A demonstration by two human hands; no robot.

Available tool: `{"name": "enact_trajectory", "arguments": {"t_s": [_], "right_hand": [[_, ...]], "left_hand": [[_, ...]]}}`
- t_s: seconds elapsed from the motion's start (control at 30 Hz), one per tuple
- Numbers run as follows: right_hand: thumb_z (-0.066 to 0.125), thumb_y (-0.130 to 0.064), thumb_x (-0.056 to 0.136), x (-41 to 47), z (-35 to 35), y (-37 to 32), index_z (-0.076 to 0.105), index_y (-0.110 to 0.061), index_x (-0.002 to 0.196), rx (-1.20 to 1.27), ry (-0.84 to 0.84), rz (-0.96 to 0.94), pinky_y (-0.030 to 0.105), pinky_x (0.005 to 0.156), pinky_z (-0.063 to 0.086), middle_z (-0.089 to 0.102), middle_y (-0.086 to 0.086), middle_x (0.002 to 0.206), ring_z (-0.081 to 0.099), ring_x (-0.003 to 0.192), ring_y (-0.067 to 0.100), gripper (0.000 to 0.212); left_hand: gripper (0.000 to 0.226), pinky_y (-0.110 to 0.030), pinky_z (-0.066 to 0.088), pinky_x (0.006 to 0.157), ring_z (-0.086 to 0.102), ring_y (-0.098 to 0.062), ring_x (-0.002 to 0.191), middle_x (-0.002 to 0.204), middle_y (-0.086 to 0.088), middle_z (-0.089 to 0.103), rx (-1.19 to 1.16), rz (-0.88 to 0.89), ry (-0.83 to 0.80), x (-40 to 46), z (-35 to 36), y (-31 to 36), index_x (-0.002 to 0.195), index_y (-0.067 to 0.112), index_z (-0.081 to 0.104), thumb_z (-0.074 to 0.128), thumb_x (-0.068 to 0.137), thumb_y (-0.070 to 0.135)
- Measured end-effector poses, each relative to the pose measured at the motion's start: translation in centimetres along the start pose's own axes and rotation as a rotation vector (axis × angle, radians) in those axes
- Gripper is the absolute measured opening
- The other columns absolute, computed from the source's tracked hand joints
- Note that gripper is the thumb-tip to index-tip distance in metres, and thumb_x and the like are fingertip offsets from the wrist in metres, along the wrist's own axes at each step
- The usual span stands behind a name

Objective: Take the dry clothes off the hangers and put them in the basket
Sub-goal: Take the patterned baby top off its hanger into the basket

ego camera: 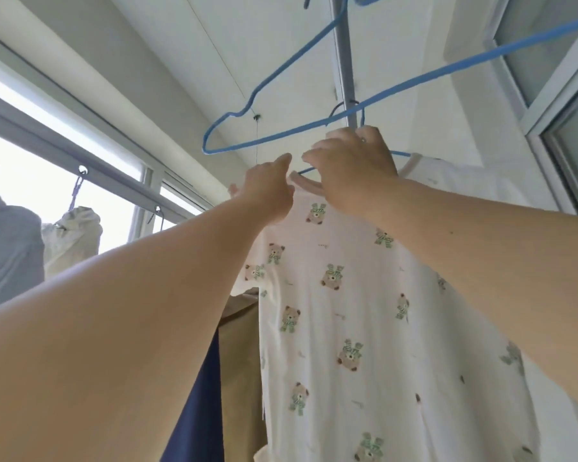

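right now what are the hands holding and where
Both hands grip the bear-print shirt at its neckline: left hand beside the collar, right hand at the blue hanger.

Bright daylight blows out the window (47, 181); soft overall focus, wide-angle bending at edges.

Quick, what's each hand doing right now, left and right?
Left hand: grips the neckline of the bear-print shirt.
Right hand: fingers curled around the blue hanger at the collar.

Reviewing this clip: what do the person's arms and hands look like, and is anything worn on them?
Both arms are bare along all that shows, with no sleeves in view. The left hand and right hand wear no gloves, and no rings, watch or bracelets are visible.
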State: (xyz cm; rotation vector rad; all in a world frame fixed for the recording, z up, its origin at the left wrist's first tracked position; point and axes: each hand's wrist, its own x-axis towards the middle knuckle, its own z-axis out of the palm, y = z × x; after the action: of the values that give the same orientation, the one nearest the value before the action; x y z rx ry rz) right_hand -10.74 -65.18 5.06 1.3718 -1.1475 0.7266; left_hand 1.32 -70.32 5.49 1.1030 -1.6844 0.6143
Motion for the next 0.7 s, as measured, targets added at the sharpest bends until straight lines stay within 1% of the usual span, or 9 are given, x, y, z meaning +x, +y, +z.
{"name": "enact_trajectory", "arguments": {"t_s": [0.07, 0.1, 0.17, 0.23, 0.33, 0.4, 0.47, 0.53, 0.7], "right_hand": [[0.028, -0.04, 0.099, 1.1, 0.8, 0.1, 0.055, -0.022, 0.115, -0.011, -0.049, 0.003, 0.045, 0.101, 0.023, 0.059, -0.001, 0.114, 0.041, 0.12, 0.023, 0.036], [0.029, -0.039, 0.1, 1.6, 1.1, 0.0, 0.055, -0.023, 0.114, -0.017, -0.079, 0.003, 0.045, 0.101, 0.022, 0.059, 0.0, 0.109, 0.041, 0.119, 0.022, 0.034], [0.035, -0.022, 0.097, 2.2, 1.8, 0.2, 0.055, -0.025, 0.114, -0.008, -0.115, 0.004, 0.045, 0.1, 0.021, 0.056, -0.001, 0.099, 0.044, 0.115, 0.022, 0.026], [0.037, -0.003, 0.088, 2.6, 2.5, 0.4, 0.057, -0.024, 0.115, 0.019, -0.127, 0.019, 0.045, 0.1, 0.022, 0.059, 0.0, 0.103, 0.048, 0.111, 0.024, 0.039], [0.039, 0.0, 0.088, 2.9, 3.7, 1.0, 0.062, -0.02, 0.111, 0.043, -0.055, 0.035, 0.042, 0.097, 0.026, 0.064, 0.003, 0.109, 0.054, 0.104, 0.026, 0.039], [0.039, -0.003, 0.089, 3.0, 4.3, 1.4, 0.065, -0.017, 0.105, 0.065, -0.022, 0.028, 0.042, 0.096, 0.028, 0.065, 0.005, 0.106, 0.055, 0.1, 0.028, 0.034], [0.041, -0.003, 0.089, 3.0, 4.8, 1.9, 0.066, -0.017, 0.103, 0.062, 0.002, 0.01, 0.042, 0.095, 0.029, 0.065, 0.005, 0.103, 0.055, 0.097, 0.029, 0.032], [0.043, 0.0, 0.087, 3.2, 5.2, 2.3, 0.066, -0.018, 0.103, 0.033, 0.012, 0.004, 0.042, 0.094, 0.03, 0.066, 0.004, 0.101, 0.055, 0.094, 0.028, 0.034], [0.042, -0.001, 0.09, 3.1, 5.2, 2.6, 0.065, -0.017, 0.105, -0.016, 0.008, 0.047, 0.042, 0.097, 0.029, 0.061, 0.003, 0.091, 0.054, 0.09, 0.028, 0.032]], "left_hand": [[0.048, -0.049, 0.028, 0.11, 0.035, -0.027, 0.134, 0.146, -0.004, 0.037, -0.047, 0.001, -0.045, 0.8, 0.5, -0.6, 0.145, 0.031, 0.023, 0.033, 0.1, 0.018], [0.047, -0.043, 0.031, 0.109, 0.038, -0.026, 0.132, 0.145, -0.005, 0.039, -0.049, 0.033, -0.053, 0.9, 0.7, -0.9, 0.144, 0.031, 0.028, 0.032, 0.1, 0.016], [0.042, -0.031, 0.033, 0.1, 0.044, -0.025, 0.125, 0.136, -0.007, 0.047, -0.04, 0.104, -0.006, 0.7, 0.9, -1.1, 0.139, 0.027, 0.041, 0.033, 0.099, 0.014], [0.034, -0.025, 0.033, 0.093, 0.049, -0.023, 0.117, 0.123, -0.007, 0.056, -0.038, 0.164, 0.094, 0.4, 0.8, -1.1, 0.128, 0.02, 0.055, 0.041, 0.097, 0.016], [0.025, -0.019, 0.033, 0.083, 0.054, -0.018, 0.105, 0.109, -0.004, 0.065, -0.095, 0.183, 0.163, 0.2, 1.2, -0.9, 0.112, 0.012, 0.067, 0.052, 0.093, 0.019], [0.022, -0.019, 0.035, 0.073, 0.053, -0.013, 0.092, 0.096, -0.001, 0.063, -0.196, 0.155, 0.19, 0.1, 1.4, -0.7, 0.105, 0.011, 0.069, 0.055, 0.091, 0.02], [0.02, -0.023, 0.035, 0.065, 0.05, -0.012, 0.085, 0.09, -0.001, 0.06, -0.291, 0.109, 0.243, 0.1, 1.7, -0.7, 0.1, 0.008, 0.069, 0.055, 0.09, 0.018], [0.02, -0.024, 0.034, 0.066, 0.049, -0.014, 0.083, 0.086, -0.002, 0.059, -0.298, 0.031, 0.29, 0.2, 2.0, -1.1, 0.095, 0.007, 0.068, 0.051, 0.09, 0.017], [0.018, -0.029, 0.046, 0.063, 0.056, -0.023, 0.076, 0.072, -0.003, 0.058, -0.418, -0.205, 0.301, -0.7, 3.1, -3.3, 0.087, 0.009, 0.064, 0.047, 0.089, 0.013]]}}
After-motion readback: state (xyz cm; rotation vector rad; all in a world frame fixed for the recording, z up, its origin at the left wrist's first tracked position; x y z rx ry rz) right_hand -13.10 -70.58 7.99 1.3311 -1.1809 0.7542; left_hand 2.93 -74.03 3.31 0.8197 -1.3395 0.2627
